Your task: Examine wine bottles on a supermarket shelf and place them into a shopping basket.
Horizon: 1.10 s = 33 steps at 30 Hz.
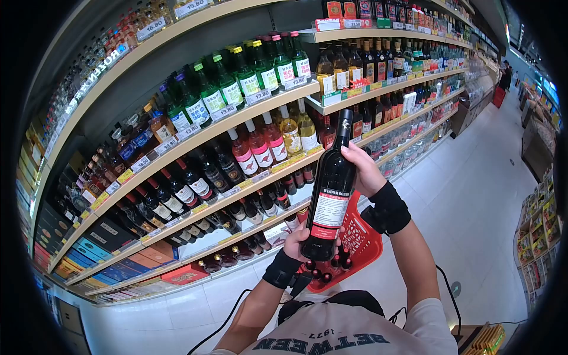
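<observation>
A dark wine bottle [327,183] with a white, black and red back label is held up in front of me, neck upward and leaning slightly right. My left hand [297,243] grips it around the base. My right hand [364,168] is wrapped about its shoulder, thumb on the glass. Below the bottle, a red plastic shopping basket [370,254] stands on the floor, partly hidden by the bottle and my arm. Several dark-capped bottles [326,276] are inside it.
Curved-looking shelves on the left carry green bottles [245,80], pink-labelled bottles [258,148] and dark wine bottles [195,182] behind price tags. A pale tiled aisle [473,177] runs away at right. Packaged goods [537,231] line its right side, and people [506,77] stand far off.
</observation>
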Each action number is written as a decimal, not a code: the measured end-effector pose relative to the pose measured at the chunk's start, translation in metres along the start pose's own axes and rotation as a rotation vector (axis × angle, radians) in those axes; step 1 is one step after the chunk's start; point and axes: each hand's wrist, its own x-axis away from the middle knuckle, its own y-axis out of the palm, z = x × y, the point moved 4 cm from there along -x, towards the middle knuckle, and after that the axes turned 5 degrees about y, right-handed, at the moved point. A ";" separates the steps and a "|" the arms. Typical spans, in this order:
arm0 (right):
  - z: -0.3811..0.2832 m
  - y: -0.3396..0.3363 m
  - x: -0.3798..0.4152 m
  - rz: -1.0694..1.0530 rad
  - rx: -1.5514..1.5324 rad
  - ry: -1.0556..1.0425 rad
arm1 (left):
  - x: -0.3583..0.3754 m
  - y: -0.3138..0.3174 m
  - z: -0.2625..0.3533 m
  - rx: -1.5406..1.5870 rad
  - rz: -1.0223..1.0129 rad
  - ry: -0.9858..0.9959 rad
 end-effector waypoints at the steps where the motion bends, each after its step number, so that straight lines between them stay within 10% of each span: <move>1: 0.001 -0.002 -0.001 -0.013 0.012 0.003 | -0.001 0.001 0.000 -0.008 -0.001 0.000; 17: 0.012 0.003 -0.002 0.161 -0.014 -0.026 | 0.004 -0.019 -0.009 0.001 -0.020 -0.032; 33: 0.013 0.010 -0.002 0.162 -0.043 -0.130 | 0.016 -0.056 -0.008 0.083 0.422 0.050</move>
